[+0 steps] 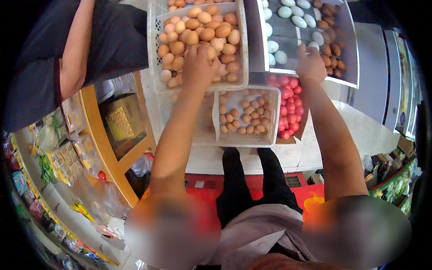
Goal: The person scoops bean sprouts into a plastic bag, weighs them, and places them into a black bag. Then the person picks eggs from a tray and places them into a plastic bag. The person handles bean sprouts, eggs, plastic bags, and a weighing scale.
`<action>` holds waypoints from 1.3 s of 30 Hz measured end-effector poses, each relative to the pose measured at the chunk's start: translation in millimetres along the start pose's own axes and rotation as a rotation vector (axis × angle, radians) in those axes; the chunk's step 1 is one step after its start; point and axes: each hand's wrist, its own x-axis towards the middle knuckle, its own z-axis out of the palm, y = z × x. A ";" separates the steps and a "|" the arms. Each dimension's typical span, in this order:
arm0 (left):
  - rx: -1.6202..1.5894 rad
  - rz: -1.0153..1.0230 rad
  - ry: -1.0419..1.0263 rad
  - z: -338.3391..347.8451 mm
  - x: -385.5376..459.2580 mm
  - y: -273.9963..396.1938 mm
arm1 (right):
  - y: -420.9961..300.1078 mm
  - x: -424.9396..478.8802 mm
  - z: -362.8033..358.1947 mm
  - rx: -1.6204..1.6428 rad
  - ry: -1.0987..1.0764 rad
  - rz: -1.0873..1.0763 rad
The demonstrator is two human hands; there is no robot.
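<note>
My left hand [198, 67] reaches down onto a heap of brown eggs [206, 34] in a white plastic crate [243, 44]. Its fingers bend over the eggs, and I cannot tell whether one is held. At the front rim of a white-edged bin [285, 71] is my right hand [311, 64], its fingers curled and partly hidden. A small white bit shows by those fingers; I cannot tell what it is. Pale bluish eggs [297, 21] lie on the bin's dark mesh bottom, with darker brown eggs [325, 50] along its right side.
Below stands a white crate [248, 141] with fewer brown eggs [253, 113]. Beside it, red round items [287, 108] fill a cardboard box [302, 130]. At left are another person's arm [76, 47], a wooden shelf frame [101, 141] and packaged goods [64, 157]. Grey cabinets [368, 67] stand right.
</note>
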 end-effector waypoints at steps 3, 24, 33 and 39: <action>-0.088 0.102 0.112 -16.8 39.2 33.6 | 5.9 -1.0 1.4 0.003 0.014 -0.001; 0.216 0.308 -0.427 -2.9 -25.1 1.3 | 6.6 4.2 11.0 -0.014 -0.020 -0.023; 0.263 0.278 -0.420 44.1 -8.5 14.6 | 1.5 0.8 1.2 -0.073 -0.025 -0.063; 0.266 0.243 -0.495 59.9 -0.8 10.9 | 7.5 6.8 8.1 -0.049 -0.026 -0.055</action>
